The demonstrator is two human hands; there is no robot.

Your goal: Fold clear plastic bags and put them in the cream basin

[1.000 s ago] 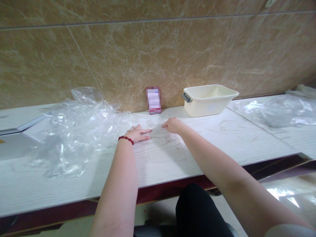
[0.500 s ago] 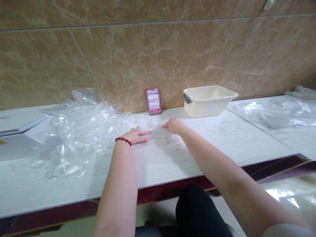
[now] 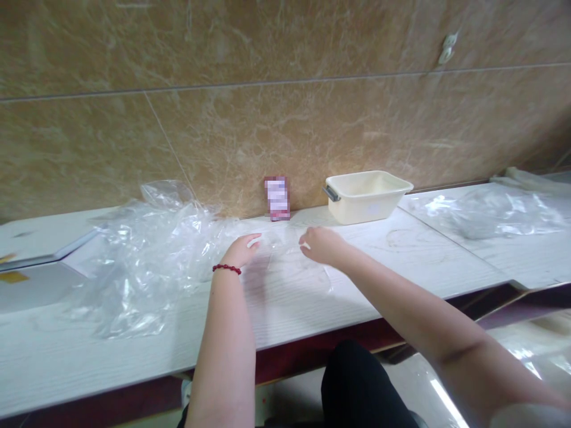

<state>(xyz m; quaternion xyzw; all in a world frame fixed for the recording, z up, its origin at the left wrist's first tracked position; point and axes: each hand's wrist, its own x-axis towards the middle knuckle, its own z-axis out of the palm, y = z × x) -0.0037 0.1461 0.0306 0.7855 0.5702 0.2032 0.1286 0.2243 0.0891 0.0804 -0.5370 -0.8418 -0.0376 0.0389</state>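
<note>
A thin, flat clear plastic bag lies between my two hands on the white wood-grain table, its outline faint against the surface. My left hand, with a red bead bracelet at the wrist, is at the bag's left side; its thumb and forefinger are apart and curved. Opposite it, my right hand has its thumb and fingers bent together at the bag's upper right, closed on the film. To the left of my left hand spreads a large heap of crumpled clear plastic bags.
A cream plastic bin with a grey handle stands by the marble wall. Left of it, a small blurred-out red-edged card or phone leans upright. More clear plastic lies far right; a white box sits far left.
My left hand has gone from flat spread fingers to a curved shape. My right hand has lifted slightly and bent its fingers. The view has tilted upward a little.
</note>
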